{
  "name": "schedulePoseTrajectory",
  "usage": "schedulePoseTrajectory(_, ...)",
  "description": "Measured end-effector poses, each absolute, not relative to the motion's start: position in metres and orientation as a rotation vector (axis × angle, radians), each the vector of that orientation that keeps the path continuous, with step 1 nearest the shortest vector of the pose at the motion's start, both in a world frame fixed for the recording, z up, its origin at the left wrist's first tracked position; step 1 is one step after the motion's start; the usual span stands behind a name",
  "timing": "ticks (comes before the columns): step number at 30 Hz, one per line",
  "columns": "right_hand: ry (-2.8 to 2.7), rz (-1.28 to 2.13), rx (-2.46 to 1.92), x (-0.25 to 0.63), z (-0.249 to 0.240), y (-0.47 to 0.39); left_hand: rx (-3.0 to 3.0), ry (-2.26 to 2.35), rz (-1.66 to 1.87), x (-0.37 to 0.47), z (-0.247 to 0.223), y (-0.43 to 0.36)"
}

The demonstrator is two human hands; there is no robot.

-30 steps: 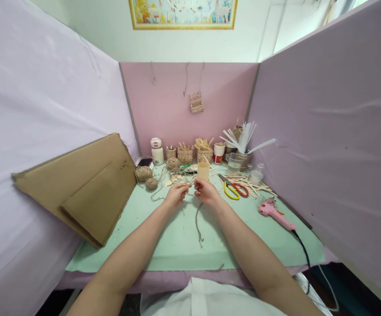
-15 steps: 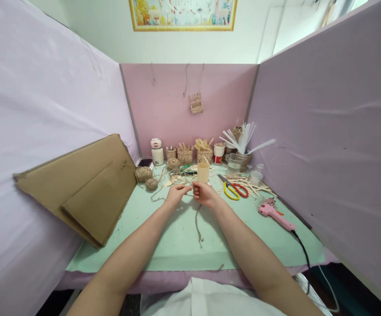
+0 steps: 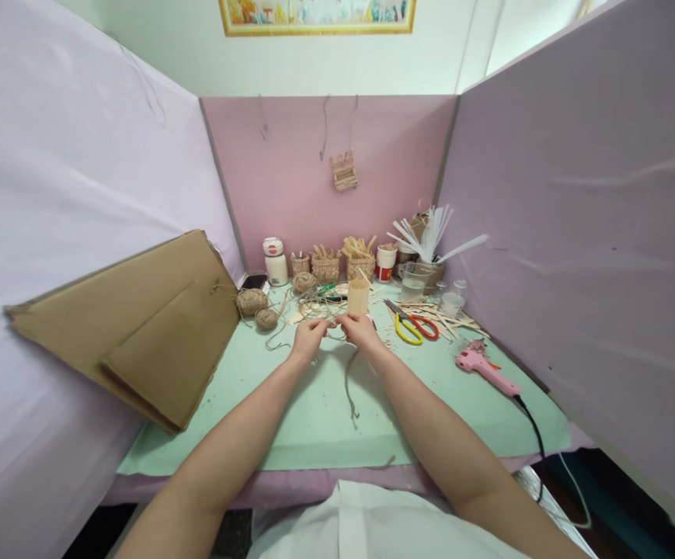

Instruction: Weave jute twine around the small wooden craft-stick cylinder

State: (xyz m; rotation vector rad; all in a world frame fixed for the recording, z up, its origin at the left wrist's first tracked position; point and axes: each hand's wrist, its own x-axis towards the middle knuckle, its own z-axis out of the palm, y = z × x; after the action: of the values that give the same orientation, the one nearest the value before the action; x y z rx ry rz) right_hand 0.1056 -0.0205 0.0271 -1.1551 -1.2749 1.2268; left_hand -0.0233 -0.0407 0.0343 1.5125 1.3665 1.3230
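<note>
My left hand [image 3: 310, 338] and my right hand [image 3: 360, 329] meet over the middle of the green-covered table, fingertips almost touching. Both are closed in a pinch on a length of brown twine [image 3: 348, 384], whose loose end hangs below my right hand and curls on the cloth. A small loop of it shows between the hands. Just behind my right hand stands a pale wooden-stick holder [image 3: 358, 296]. Beyond my left hand lie balls of twine [image 3: 252, 301] with tangled strands around them.
Yellow-and-red-handled scissors [image 3: 410, 326] lie right of my hands, beside scattered wooden strips [image 3: 450, 318]. A pink glue gun [image 3: 487, 373] with a black cord rests at right. Folded cardboard [image 3: 162, 334] leans at left. Baskets of sticks [image 3: 360, 268] and a white jar [image 3: 275, 262] line the back.
My hands still pinch the twine; my right-hand fingers have turned, and the fingertips have shifted slightly. The whole view has tilted down a little.
</note>
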Motion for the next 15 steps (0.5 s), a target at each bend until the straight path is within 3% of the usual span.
schedulePoseTrajectory(4, -1.397, 0.962, -1.232, 0.106, 0.03, -0.024, 1.529, 1.366, 1.364, -0.022, 0.032, -0.04)
schedulePoseTrajectory(8, -1.421, 0.907, -1.229, 0.107, 0.03, -0.025, 1.592, 1.326, 1.365, -0.021, 0.029, -0.04)
schedulePoseTrajectory(15, -1.181, 1.396, -1.086, 0.105, 0.029, -0.023, 1.658, 1.311, 1.366, -0.021, 0.024, -0.037)
